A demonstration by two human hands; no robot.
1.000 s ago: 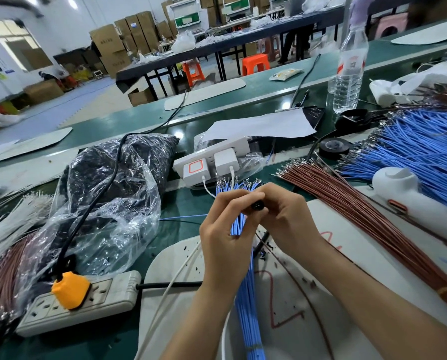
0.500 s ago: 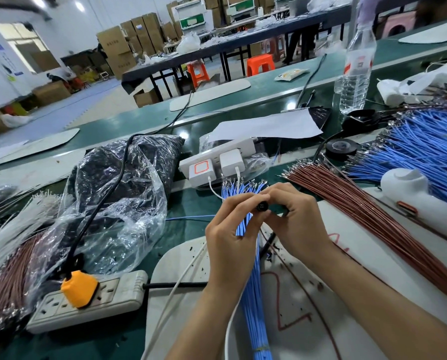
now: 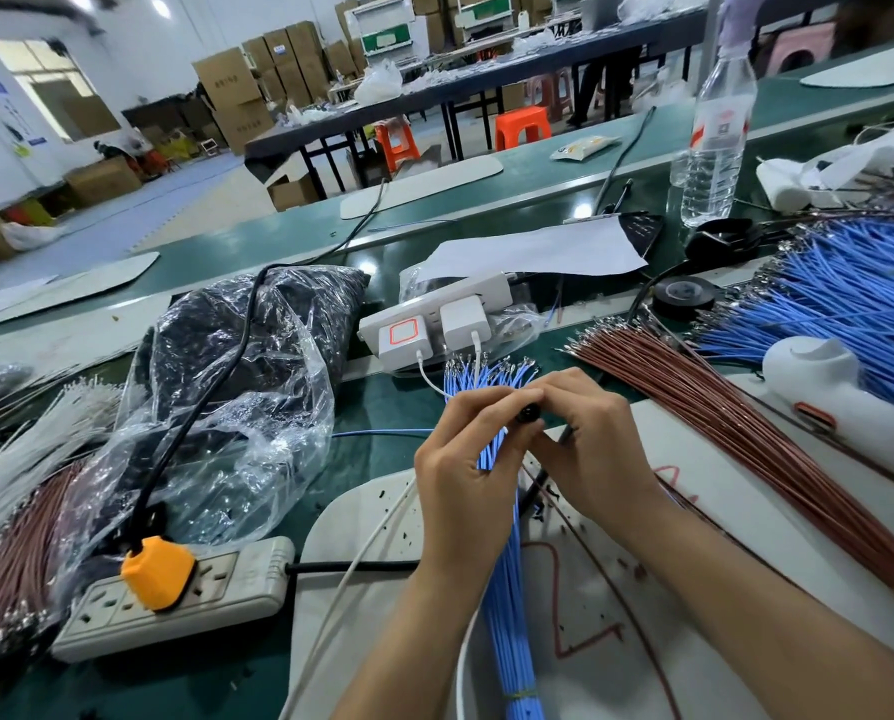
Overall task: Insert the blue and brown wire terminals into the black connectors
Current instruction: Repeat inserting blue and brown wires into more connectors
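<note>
At the near left of the green bench, a clear plastic bag (image 3: 258, 407) is filled with small dark parts whose kind cannot be made out. A black cable is laid across it to an orange plug (image 3: 156, 571), which is seated in a grey power strip (image 3: 237, 579). Far off at the right, a water bottle (image 3: 717, 132) is stood upright, partly filled with clear liquid.

Above a white board (image 3: 362, 517), a black connector (image 3: 529, 414) is pinched between both hands. The curled thumb and forefinger of the left hand (image 3: 460, 470) are closed on it from the left, and those of the right hand (image 3: 595, 449) from the right. Its round end is turned toward the camera. Its body is hidden by the fingertips, so its long axis cannot be told, nor whether a terminal is seated in it.

Beneath the hands, a bundle of blue wires (image 3: 510, 615) is laid lengthwise on the board, running away from the person. Its metal terminals are fanned out just beyond the fingers. To the right, brown wires (image 3: 720, 428) are spread slantwise, with their terminals pointed toward the far left.
</note>
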